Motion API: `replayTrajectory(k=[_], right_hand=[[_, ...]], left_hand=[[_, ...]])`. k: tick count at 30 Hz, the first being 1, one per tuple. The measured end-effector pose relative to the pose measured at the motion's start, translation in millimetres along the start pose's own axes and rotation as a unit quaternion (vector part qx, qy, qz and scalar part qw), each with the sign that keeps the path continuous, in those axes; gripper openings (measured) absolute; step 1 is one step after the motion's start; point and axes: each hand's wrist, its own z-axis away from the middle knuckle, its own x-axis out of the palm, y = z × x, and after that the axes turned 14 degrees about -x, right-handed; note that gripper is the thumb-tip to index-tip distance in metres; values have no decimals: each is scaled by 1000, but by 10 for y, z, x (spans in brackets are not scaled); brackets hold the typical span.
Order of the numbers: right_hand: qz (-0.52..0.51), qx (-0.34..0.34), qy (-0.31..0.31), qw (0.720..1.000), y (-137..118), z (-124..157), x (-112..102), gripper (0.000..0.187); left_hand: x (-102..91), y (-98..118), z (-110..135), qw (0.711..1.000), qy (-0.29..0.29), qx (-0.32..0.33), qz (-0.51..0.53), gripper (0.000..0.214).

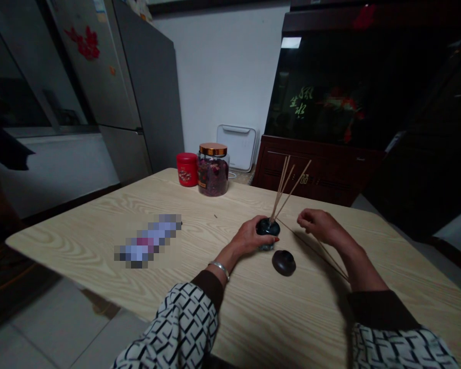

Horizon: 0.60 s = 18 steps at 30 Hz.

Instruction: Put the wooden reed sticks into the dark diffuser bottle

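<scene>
We see a few thin tan wooden sticks (280, 187) standing up in a small round dark glass bottle (268, 227) — the left hand (249, 238) has its fingers around the bottle, and a round dark brown lid (284, 263) lies off it, just beside it on the table. The right hand (318, 225) curls its fingers narrow close to more thin sticks (330, 259) that slant down by the wrist, but we cannot tell if it holds them. The light wood-grain table (72, 246) has a red round tin (187, 169) and a glass jar of dark red dried petals (213, 177) at the far side — a tall grey fridge (153, 87) and a dark fish tank (330, 87) stand behind.

Hand (249, 237) to hand (318, 225) — upright reeds (282, 189), lid (283, 263) between
</scene>
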Motion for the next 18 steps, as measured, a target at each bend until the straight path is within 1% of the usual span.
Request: replayTrajectory(k=[1,2,3,4,5,7,10,13,15,16,17,18], right_hand=[[76,21,-57,995,50,22,24,19],[134,40,-106,984,82,40,61,20],[173,55,-143,973,98,55,107,23],[194,65,-165,965,103,65,157,26],[202,70,-176,961,101,71,205,30],[203,75,-176,960,94,73,280,34],[202,83,-179,960,112,63,326,34],[193,80,-176,962,150,51,287,29],[173,71,-154,970,161,39,206,23],[141,62,-123,980,155,32,149,18],[88,49,-73,992,137,25,82,14],[13,36,-4,999,104,18,8,12]], left_hand=[[3,-3,-2,1000,-1,0,2,70],[5,-5,-3,1000,-2,-1,3,69],[8,-7,-4,1000,-3,-2,4,68],[11,-9,-5,1000,-3,-3,5,68],[13,-11,-5,1000,-3,-4,7,68],[17,-16,-5,1000,-4,-8,11,68],[20,-22,-8,1000,-5,-9,20,68],[17,-20,-10,1000,-4,-4,19,67],[13,-18,-9,1000,-4,-4,18,68],[12,-19,-9,1000,-4,-4,19,69],[11,-21,-9,1000,-4,-4,21,69],[11,-25,-9,1000,-3,-4,22,70]])
